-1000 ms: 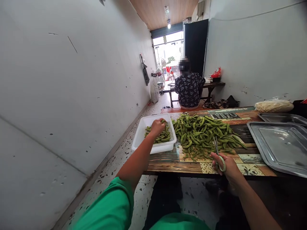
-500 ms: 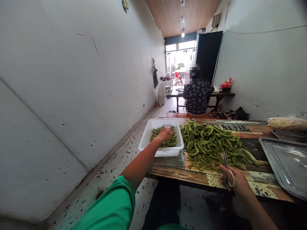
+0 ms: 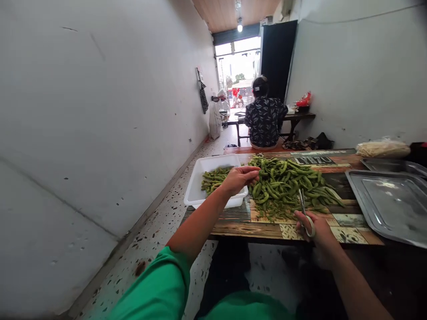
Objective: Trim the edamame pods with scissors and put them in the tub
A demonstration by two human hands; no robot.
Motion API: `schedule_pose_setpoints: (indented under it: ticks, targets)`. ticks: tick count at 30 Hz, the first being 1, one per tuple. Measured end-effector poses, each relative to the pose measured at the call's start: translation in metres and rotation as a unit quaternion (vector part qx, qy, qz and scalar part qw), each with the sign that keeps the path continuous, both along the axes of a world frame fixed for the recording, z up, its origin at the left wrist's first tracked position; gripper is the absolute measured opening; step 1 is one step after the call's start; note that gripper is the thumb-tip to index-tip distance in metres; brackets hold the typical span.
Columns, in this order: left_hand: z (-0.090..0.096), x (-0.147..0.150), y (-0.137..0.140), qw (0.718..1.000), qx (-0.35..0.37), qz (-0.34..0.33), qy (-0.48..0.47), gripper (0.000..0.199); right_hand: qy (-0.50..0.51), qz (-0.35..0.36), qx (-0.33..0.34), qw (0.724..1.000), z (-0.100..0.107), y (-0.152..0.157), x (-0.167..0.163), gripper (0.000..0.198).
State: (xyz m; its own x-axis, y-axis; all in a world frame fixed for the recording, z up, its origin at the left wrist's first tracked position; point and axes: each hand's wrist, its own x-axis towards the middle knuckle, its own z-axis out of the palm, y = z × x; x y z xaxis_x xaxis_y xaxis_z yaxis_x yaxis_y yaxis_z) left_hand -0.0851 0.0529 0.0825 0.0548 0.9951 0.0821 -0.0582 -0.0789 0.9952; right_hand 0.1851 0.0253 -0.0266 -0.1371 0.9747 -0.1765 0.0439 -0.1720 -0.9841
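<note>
My left hand (image 3: 242, 179) is over the right rim of a white plastic basin (image 3: 191, 192), its fingers reaching toward the pile and loosely bent. Nothing shows in it, though the palm side is hidden. Green soybean pods (image 3: 213, 178) lie inside the basin, partly covered by my forearm. Beside it, a large heap of the same pods (image 3: 283, 180) spreads over the wooden table (image 3: 233, 229). At the table's front edge, my right hand (image 3: 315, 229) holds a pair of scissors (image 3: 302, 202) by its pale handles, the blades pointing up at the heap's front.
Metal trays (image 3: 390, 204) lie at the table's right, with a clear bag of pale sticks (image 3: 383, 149) behind them. A person in a dark patterned shirt (image 3: 265, 122) sits facing away at a farther table. A white wall (image 3: 100, 111) runs along the left.
My left hand has come up out of the basin and moved right, toward the heap. My right hand still holds the scissors. The camera view has shifted.
</note>
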Motion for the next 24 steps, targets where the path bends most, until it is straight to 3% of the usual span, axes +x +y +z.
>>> schedule_pose_setpoints:
  ticks: [2, 4, 9, 16, 24]
  targets:
    - [-0.005, 0.029, -0.002, 0.993, -0.037, -0.066, -0.09, 0.035, 0.009, 0.006, -0.01, 1.0, 0.002, 0.0, -0.001, 0.043]
    - [-0.014, 0.054, -0.001, 0.986, -0.063, -0.09, -0.127, 0.036, 0.021, 0.02, -0.024, 0.999, 0.004, -0.001, -0.001, 0.043]
    - [-0.04, 0.092, 0.012, 0.987, -0.1, -0.077, -0.097, 0.031, 0.028, 0.049, -0.001, 0.998, 0.009, -0.003, -0.001, 0.041]
    - [-0.065, 0.103, 0.025, 0.996, -0.048, -0.051, 0.056, 0.015, 0.016, 0.077, 0.02, 0.997, 0.011, -0.005, 0.002, 0.038]
    - [-0.079, 0.099, 0.026, 0.978, -0.003, -0.101, 0.181, 0.024, -0.02, 0.042, -0.019, 0.999, 0.013, -0.001, -0.003, 0.041]
